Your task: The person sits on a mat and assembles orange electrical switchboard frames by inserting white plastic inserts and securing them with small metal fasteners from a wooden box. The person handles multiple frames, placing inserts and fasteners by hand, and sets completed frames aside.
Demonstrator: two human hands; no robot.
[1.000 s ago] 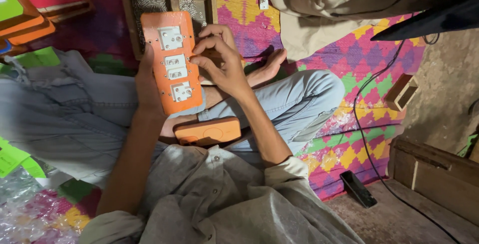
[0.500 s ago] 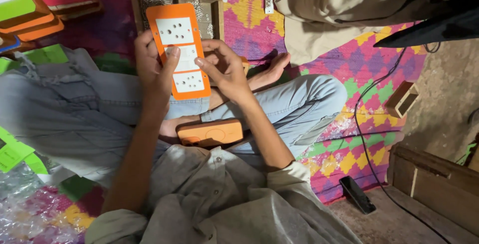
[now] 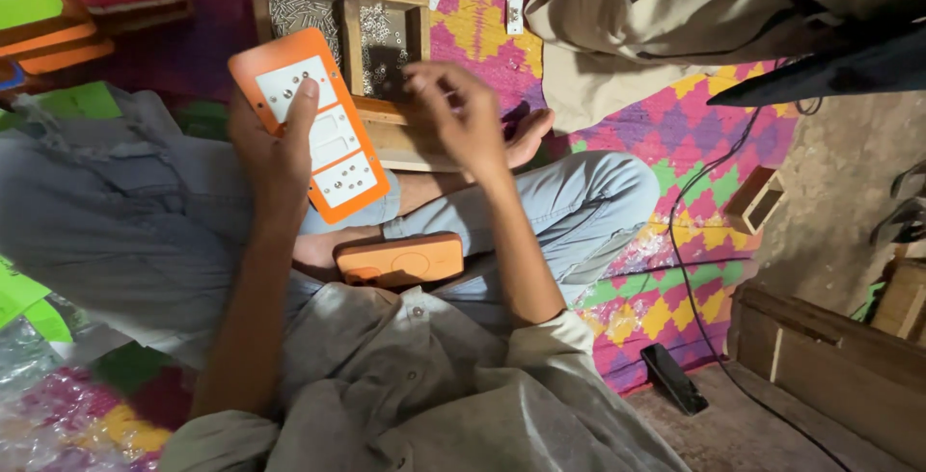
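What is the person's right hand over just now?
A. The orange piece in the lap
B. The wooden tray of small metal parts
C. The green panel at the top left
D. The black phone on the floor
B: the right hand hovers with fingers bent over the wooden tray of small metal parts, while the left hand holds the orange panel.
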